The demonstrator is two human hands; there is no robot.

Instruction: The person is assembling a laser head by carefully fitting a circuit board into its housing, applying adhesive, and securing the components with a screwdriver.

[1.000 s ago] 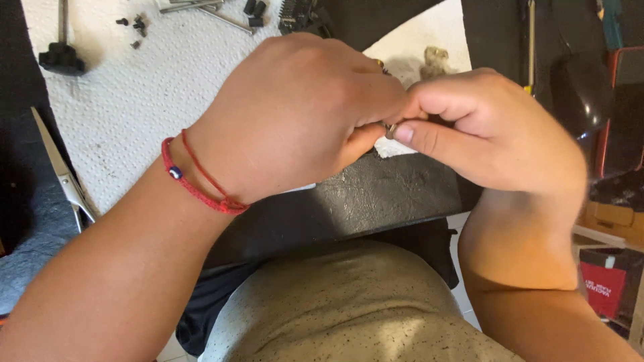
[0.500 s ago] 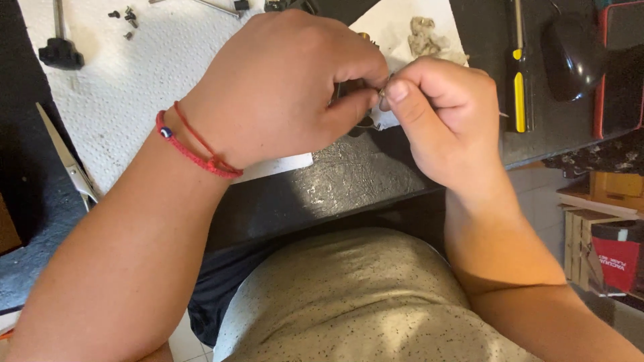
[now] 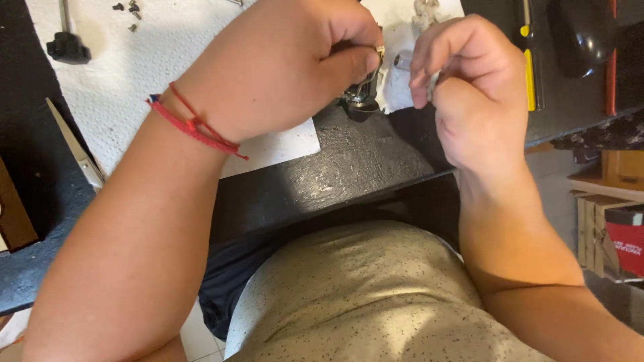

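My left hand (image 3: 288, 64), with a red cord bracelet (image 3: 191, 124) at the wrist, is closed around a small dark metal part (image 3: 362, 94) that pokes out below the thumb. My right hand (image 3: 466, 80) is a fist just to its right, pinching a small silvery piece (image 3: 433, 84) between thumb and fingers; most of that piece is hidden. Both hands hover above the front of a black worktop (image 3: 349, 174). The two hands are slightly apart.
White paper towel (image 3: 134, 67) covers the worktop's left part, with small screws (image 3: 131, 10) and a black-handled tool (image 3: 67, 43) on it. A yellow-and-black screwdriver (image 3: 528, 60) and a black rounded object (image 3: 583, 33) lie at the right. Boxes (image 3: 617, 221) stand on the floor at right.
The hands, pressed together a second ago, have drawn slightly apart. The dark part now shows under my left thumb. The view has shifted, so the hands sit higher in the frame.
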